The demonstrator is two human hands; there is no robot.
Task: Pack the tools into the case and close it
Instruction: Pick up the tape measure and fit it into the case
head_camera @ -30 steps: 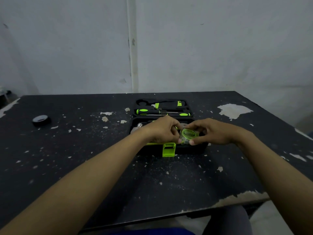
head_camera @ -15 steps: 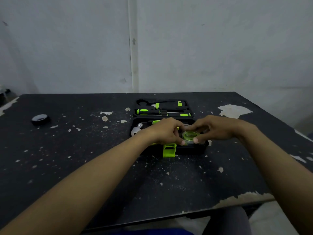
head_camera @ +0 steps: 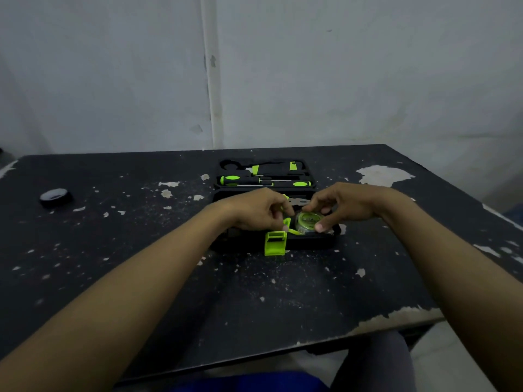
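**Tape measure held over the near half of the open tool case**

A black tool case lies open on the worn dark surface, its bright green latch hanging down at the front edge. Both hands are over the near half of the case. The right hand has its fingers curled over the top of a round green and clear tape measure, with the thumb pressed against the near side, so it grips the tool at the right end of that half. Whether the tape measure already sits in its recess cannot be told.

The left hand is just beside it, fingers curled in. Its thumb and fingertips pinch a green strip that runs toward the tape measure.

In the far half of the case two screwdrivers with green and black handles lie side by side in their slots.

Well apart on the left of the surface lies a roll of black tape. A pale wall stands behind.
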